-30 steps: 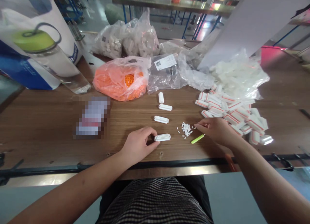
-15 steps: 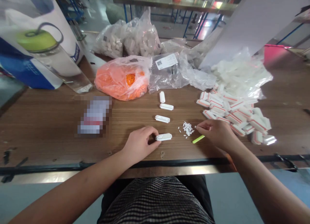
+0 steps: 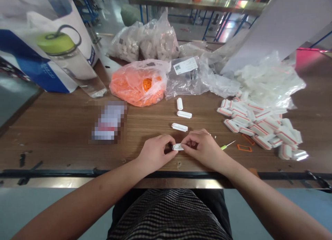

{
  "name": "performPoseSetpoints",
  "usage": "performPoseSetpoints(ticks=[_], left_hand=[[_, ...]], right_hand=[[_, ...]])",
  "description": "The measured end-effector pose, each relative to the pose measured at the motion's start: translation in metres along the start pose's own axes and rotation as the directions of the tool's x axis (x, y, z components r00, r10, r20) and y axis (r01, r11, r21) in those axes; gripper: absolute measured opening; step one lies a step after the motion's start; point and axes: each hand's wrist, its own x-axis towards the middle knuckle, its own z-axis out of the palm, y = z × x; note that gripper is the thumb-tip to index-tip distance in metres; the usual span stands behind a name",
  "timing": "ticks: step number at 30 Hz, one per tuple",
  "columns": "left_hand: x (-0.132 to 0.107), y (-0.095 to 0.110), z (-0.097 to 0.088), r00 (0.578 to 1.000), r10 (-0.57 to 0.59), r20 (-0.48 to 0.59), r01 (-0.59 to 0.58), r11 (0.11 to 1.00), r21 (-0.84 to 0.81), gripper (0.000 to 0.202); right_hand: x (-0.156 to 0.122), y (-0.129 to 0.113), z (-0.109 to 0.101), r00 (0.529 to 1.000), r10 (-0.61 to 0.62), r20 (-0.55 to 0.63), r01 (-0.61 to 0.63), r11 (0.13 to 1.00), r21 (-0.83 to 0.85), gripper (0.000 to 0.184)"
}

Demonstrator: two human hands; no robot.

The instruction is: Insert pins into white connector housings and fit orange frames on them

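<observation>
My left hand (image 3: 155, 153) and right hand (image 3: 203, 149) meet low over the bench (image 3: 52, 136), close to its front edge, both curled inward. Between them is a small white plastic connector housing (image 3: 177, 147), its long side running across my body. Each hand closes on one end, so only a short strip of the top shows, marked with small dark holes. Gripping from both sides probably keeps it steady and leaves that face turned up where I can see it. I cannot tell exactly which fingertips are touching it.

Three more white housings (image 3: 180, 127) lie just ahead of my hands, in a loose column, well spaced, perhaps so each can be picked up alone. To the right, a green-handled pick (image 3: 224, 147) lies with its thin metal tip pointing away from my hands, within easy reach. Beside it is an orange rectangular frame (image 3: 244, 148). Farther right sits a heap of orange-edged white housings (image 3: 256, 127), against a clear plastic bag (image 3: 269, 84). An orange-filled bag (image 3: 137, 84) sits farther up the bench.
</observation>
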Motion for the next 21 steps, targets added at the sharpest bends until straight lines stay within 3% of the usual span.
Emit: performPoseSetpoints(ticks=[9, 15, 18, 21], left_hand=[[0.000, 0.003, -0.001, 1.000, -0.019, 0.002, 0.019, 1.000, 0.000, 0.010], [0.000, 0.001, -0.001, 1.000, -0.020, 0.005, 0.020, 1.000, -0.011, 0.009], [0.000, 0.000, -0.001, 1.000, -0.022, 0.010, 0.022, 1.000, -0.001, 0.008], [0.000, -0.001, -0.002, 1.000, -0.014, 0.018, 0.013, 1.000, 0.013, 0.008]], right_hand=[[0.000, -0.008, -0.010, 0.985, -0.147, 0.085, 0.163, 0.961, -0.223, 0.020], [-0.019, -0.015, 0.004, 0.957, -0.290, 0.013, 0.262, 0.841, -0.474, 0.025], [-0.025, -0.005, 0.004, 0.958, -0.275, -0.075, 0.219, 0.879, -0.423, 0.025], [-0.024, 0.021, -0.016, 0.978, -0.115, -0.174, 0.056, 0.949, -0.309, 0.022]])
